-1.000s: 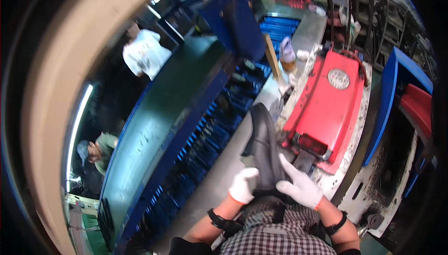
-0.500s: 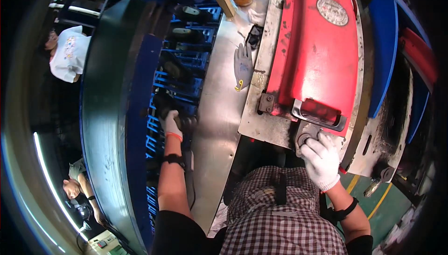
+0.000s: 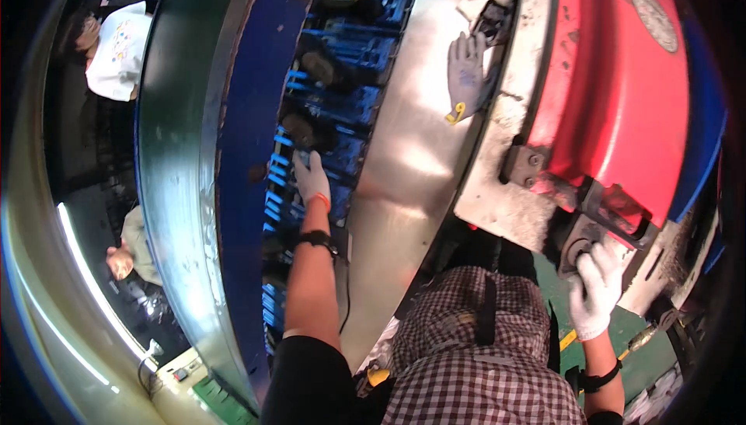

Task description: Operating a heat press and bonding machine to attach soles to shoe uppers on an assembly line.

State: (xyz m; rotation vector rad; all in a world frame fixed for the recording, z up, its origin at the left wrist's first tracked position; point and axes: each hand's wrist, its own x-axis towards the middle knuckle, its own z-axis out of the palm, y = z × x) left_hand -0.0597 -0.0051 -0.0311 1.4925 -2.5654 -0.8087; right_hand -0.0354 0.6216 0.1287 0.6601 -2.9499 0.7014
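Observation:
My left hand [image 3: 312,179], in a white glove, reaches over a row of blue slatted racks [image 3: 365,44]. Its thumb and fingers are apart, close beside a dark, rounded, shoe-like piece [image 3: 306,128]; whether the fingertips touch it I cannot tell. On the right, my right hand [image 3: 597,289], also in a white glove, has its fingers bent over a dark metal tab with a round hole [image 3: 576,249]. This tab sits at the near end of a red curved cover [image 3: 614,106], just below a black metal handle [image 3: 622,215]. The bent fingers partly hide the tab.
A metal table [image 3: 404,145] runs between the racks and the red cover. On it lie a grey glove with a yellow cuff edge [image 3: 466,75] and a black crumpled item [image 3: 491,22]. Beyond the racks stands a long green panel [image 3: 183,130], with two people behind it.
The view has shifted, so the table and red cover sit further right. A dark ridged piece beside my left hand no longer shows there, and the hand's fingers have parted. My right hand stays at the tab.

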